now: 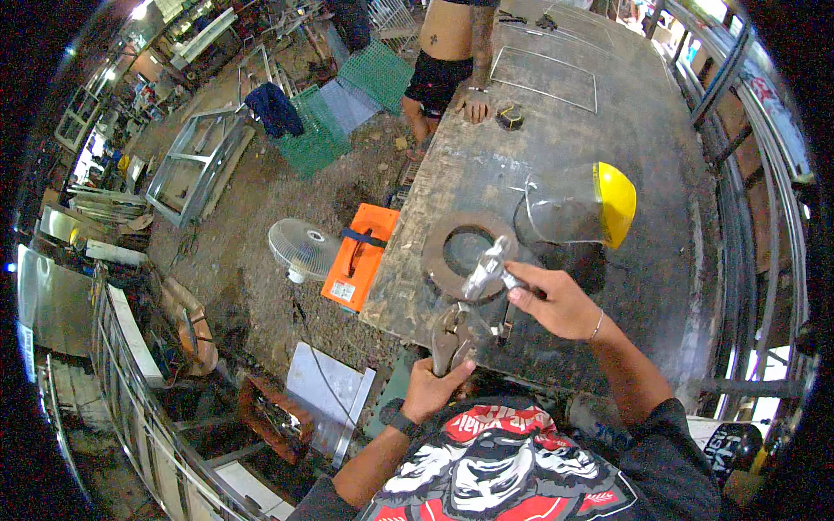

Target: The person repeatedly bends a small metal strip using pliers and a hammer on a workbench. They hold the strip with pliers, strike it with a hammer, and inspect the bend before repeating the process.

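My left hand (431, 389) is closed around pliers (451, 337) at the near edge of the worktable (638, 300). Their jaws point away from me, beside a small metal piece; whether they grip it I cannot tell. My right hand (556, 301) grips a hammer (486, 267) whose silver head is over the near side of a thick rusty metal ring (440, 253). That ring lies flat on the table. Just beyond the right hand rests a face shield with a yellow crown (616, 205) and a clear visor.
An orange-cased machine (372, 252) stands at the table's left edge, next to a white fan (304, 249). Across the table, another person's hand (474, 108) leans near a tape measure (510, 117). Metal frames (193, 165) and green mesh (314, 139) lie left.
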The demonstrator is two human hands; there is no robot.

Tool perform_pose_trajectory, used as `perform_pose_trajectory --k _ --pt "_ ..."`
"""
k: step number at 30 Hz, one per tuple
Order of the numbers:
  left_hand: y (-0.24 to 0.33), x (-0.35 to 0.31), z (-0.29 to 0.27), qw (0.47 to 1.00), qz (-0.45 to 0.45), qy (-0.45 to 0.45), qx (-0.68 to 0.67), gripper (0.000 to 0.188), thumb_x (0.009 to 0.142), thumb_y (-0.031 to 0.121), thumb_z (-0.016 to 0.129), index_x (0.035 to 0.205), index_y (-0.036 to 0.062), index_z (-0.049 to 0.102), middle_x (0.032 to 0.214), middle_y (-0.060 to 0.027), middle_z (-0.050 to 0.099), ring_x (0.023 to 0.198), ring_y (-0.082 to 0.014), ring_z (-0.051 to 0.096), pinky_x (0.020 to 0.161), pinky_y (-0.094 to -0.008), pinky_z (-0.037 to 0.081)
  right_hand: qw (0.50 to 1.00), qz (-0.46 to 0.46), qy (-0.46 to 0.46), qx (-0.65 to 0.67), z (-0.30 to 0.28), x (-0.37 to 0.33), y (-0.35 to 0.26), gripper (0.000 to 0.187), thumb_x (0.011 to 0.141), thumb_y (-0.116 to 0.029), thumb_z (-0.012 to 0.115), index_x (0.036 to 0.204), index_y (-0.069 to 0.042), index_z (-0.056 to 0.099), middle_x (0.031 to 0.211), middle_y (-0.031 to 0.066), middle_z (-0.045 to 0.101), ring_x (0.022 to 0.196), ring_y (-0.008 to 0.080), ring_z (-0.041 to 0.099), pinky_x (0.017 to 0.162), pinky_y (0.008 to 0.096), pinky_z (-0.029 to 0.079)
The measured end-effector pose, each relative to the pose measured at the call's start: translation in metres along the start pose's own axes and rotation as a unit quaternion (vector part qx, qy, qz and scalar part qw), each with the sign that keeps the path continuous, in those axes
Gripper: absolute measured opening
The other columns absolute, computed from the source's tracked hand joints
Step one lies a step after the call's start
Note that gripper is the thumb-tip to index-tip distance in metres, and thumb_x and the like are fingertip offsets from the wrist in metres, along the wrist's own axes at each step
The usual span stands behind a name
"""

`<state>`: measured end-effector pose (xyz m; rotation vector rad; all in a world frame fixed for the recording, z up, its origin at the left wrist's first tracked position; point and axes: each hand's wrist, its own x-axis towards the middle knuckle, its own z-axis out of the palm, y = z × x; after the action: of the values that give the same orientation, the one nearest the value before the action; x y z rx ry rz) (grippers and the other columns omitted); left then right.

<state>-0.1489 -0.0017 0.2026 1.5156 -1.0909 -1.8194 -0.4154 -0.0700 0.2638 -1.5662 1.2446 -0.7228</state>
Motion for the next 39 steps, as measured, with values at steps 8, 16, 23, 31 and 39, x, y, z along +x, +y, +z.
perform_pose_trajectory --k 8,16,23,31,39 --pt "-0.005 0.008 -0.001 0.999 0.021 -0.005 -0.042 0.019 0.096 0.018 0.077 0.089 0.0014 0.071 0.07 -0.0015 0.066 0.056 -0.01 0.06 0.05 -0.0292 0.048 0.997 -0.015 0.073 -0.001 -0.02 0.007 -0.017 0.048 0.102 -0.021 0.064 0.143 0.004 0.055 0.137 0.0224 0.065 0.124 0.024 0.064 0.106 0.0341 0.047" --pt "-0.008 0.009 -0.003 0.999 0.009 -0.018 -0.033 0.023 0.097 0.022 0.076 0.088 0.0015 0.069 0.069 -0.0018 0.066 0.056 -0.0102 0.06 0.05 -0.0282 0.048 0.99 -0.091 0.07 -0.079 -0.016 0.012 -0.011 0.046 0.101 -0.02 0.065 0.142 0.002 0.057 0.125 0.0235 0.07 0.109 0.0362 0.071 0.094 0.0401 0.055" --pt "-0.003 0.003 0.003 0.999 -0.047 0.008 -0.006 0.025 0.098 0.023 0.075 0.086 0.0015 0.069 0.068 -0.0017 0.065 0.055 -0.0102 0.06 0.051 -0.0278 0.048 0.998 -0.035 0.016 -0.042 0.002 0.014 0.005 0.046 0.102 -0.023 0.063 0.139 0.004 0.057 0.132 0.0255 0.066 0.122 0.0339 0.066 0.104 0.0384 0.05" --pt "-0.004 0.01 -0.001 0.997 0.006 -0.008 -0.074 0.023 0.097 0.02 0.076 0.088 0.0006 0.068 0.068 -0.0038 0.065 0.056 -0.0124 0.062 0.05 -0.0304 0.05 0.992 0.002 0.122 0.029 -0.032 0.019 -0.017 0.049 0.102 -0.024 0.066 0.14 0.006 0.057 0.133 0.0205 0.068 0.12 0.024 0.065 0.103 0.035 0.049" --pt "-0.009 0.009 0.003 0.998 -0.046 -0.007 -0.032 0.025 0.099 0.022 0.074 0.085 0.0015 0.068 0.066 -0.0029 0.064 0.054 -0.0118 0.061 0.05 -0.0292 0.049 0.989 -0.102 -0.008 -0.11 -0.001 0.012 -0.001 0.044 0.101 -0.02 0.064 0.142 -0.003 0.058 0.122 0.0253 0.069 0.113 0.0336 0.071 0.097 0.0418 0.054"
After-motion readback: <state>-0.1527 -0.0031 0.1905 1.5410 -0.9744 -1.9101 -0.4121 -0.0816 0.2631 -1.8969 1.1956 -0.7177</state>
